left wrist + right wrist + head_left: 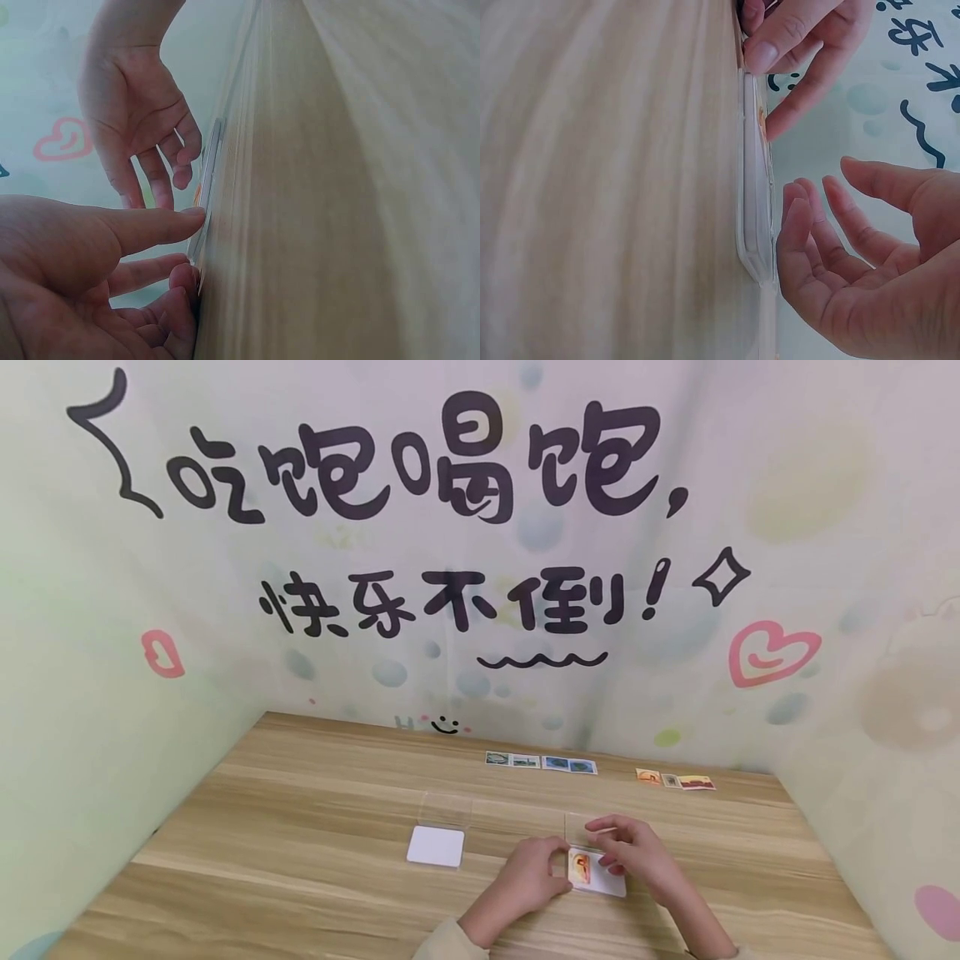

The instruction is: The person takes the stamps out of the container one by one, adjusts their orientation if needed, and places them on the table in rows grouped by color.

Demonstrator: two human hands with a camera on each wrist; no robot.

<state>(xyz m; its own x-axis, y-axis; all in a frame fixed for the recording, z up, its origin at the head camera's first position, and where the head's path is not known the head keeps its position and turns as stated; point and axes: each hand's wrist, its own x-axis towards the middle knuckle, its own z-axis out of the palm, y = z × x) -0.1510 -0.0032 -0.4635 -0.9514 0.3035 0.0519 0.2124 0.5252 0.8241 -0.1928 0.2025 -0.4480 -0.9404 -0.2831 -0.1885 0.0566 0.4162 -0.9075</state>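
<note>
A shallow clear plastic case (744, 217) lies on the table, its transparent lid (576, 831) folded back behind it. White card stock (609, 883) fills the case, and an orange picture stamp (580, 868) lies at its left end. My left hand (527, 874) holds that left end between thumb and forefinger, the thumb at the near corner. My right hand (636, 857) hovers over the right part of the case, fingers loosely bent and nothing between them. In the right wrist view its fingertips are just above the case.
Another clear case with a white card (435, 847) lies to the left, its see-through lid (446, 810) laid back. Green and blue stamps (513, 760) form a row near the wall. Orange and red stamps (697, 782) lie farther right. Walls enclose the wooden table (315, 810).
</note>
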